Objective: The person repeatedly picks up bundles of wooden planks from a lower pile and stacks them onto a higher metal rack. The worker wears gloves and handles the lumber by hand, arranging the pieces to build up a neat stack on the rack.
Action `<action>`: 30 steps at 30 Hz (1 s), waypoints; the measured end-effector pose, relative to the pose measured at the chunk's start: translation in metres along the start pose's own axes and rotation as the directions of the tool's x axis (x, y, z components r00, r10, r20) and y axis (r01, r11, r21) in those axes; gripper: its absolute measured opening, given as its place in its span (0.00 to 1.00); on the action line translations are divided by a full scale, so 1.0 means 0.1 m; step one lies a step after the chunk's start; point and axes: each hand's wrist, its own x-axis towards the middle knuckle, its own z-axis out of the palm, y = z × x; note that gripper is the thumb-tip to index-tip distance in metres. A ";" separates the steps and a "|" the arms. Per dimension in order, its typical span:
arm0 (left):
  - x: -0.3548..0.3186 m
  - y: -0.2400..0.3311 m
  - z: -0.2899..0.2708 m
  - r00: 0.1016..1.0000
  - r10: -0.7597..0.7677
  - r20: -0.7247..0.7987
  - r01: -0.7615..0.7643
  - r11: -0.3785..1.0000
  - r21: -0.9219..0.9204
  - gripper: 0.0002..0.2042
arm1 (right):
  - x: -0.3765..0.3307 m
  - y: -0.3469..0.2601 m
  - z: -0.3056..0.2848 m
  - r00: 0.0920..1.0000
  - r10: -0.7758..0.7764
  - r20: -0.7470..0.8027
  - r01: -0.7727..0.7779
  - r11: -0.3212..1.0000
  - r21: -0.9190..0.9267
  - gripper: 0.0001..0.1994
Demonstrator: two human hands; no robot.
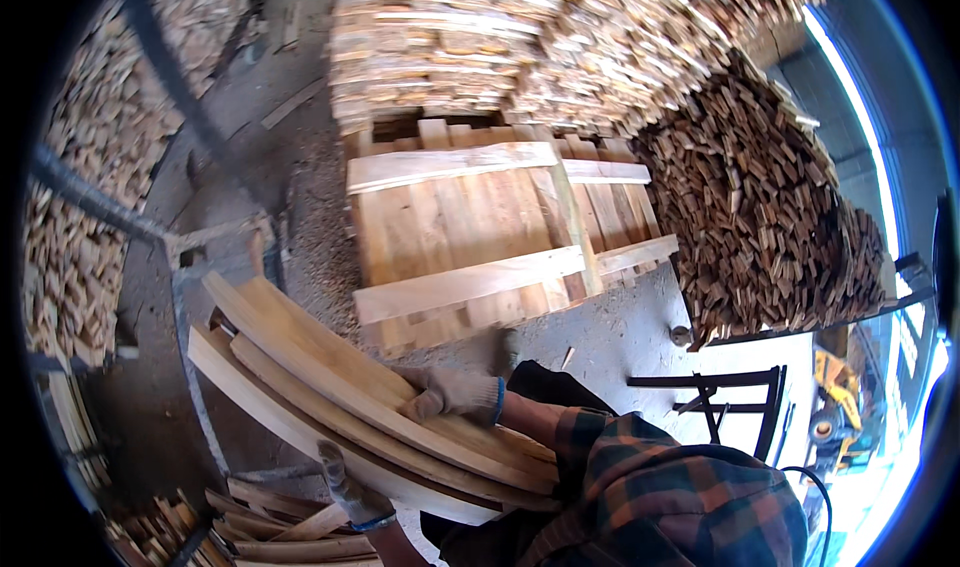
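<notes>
A stack of several long pale wooden boards (370,407) slants across the lower middle, its near end close to my body. My right hand (452,395), in a light work glove with a blue cuff, lies over the top boards with its fingers bent round a board edge. My left hand (352,489), gloved too, is pressed against the near lower side of the stack. Its thumb side shows; the other fingers are partly hidden under the boards. Both hands hold the stack between them.
A grey metal frame (197,367) stands beside the stack's far end. Beyond lies a pallet-like layer of planks (440,217) with crosspieces. High wood piles (440,47) rise behind it. Loose boards (290,537) lie at lower left; a black metal stand (740,382) and yellow loader (835,392) are right.
</notes>
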 end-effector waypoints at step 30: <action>1.16 -5.78 5.44 0.926 -0.244 0.288 0.038 0.820 0.572 0.25 | -3.63 0.28 -6.86 0.351 -0.042 -0.935 -0.609 0.749 -0.262 0.49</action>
